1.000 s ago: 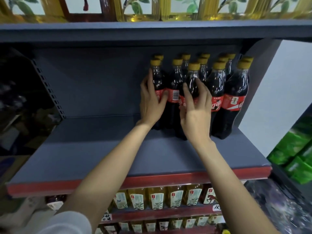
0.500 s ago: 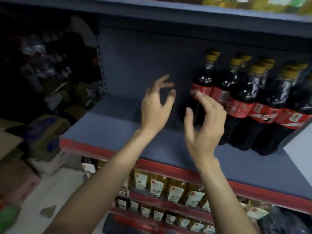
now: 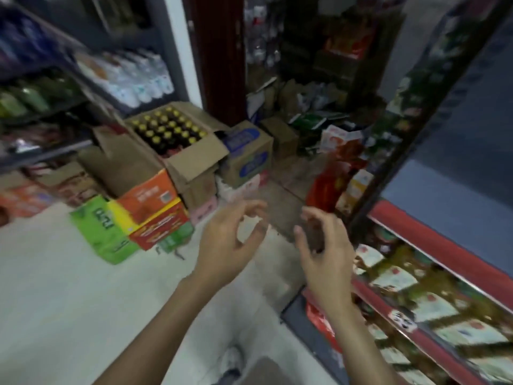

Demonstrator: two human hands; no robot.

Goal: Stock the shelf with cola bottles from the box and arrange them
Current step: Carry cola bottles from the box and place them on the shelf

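The open cardboard box [image 3: 177,151] sits on the floor to the left, on top of other cartons, flaps folded outward. Inside it the cola bottles [image 3: 169,129] stand upright, long axis vertical, yellow caps pointing up. They are packed in rows; roughly two dozen caps show, though blur makes an exact count unsure. The left hand [image 3: 227,245] and the right hand [image 3: 324,248] hang in the air above the pale floor [image 3: 55,287], near each other but apart, well short of the box. Both hold nothing, with fingers loosely curled and thumbs spread. At the right edge runs the blue shelf [image 3: 444,195] with its red front strip, and below it rows of yellowish labelled bottles [image 3: 416,295].
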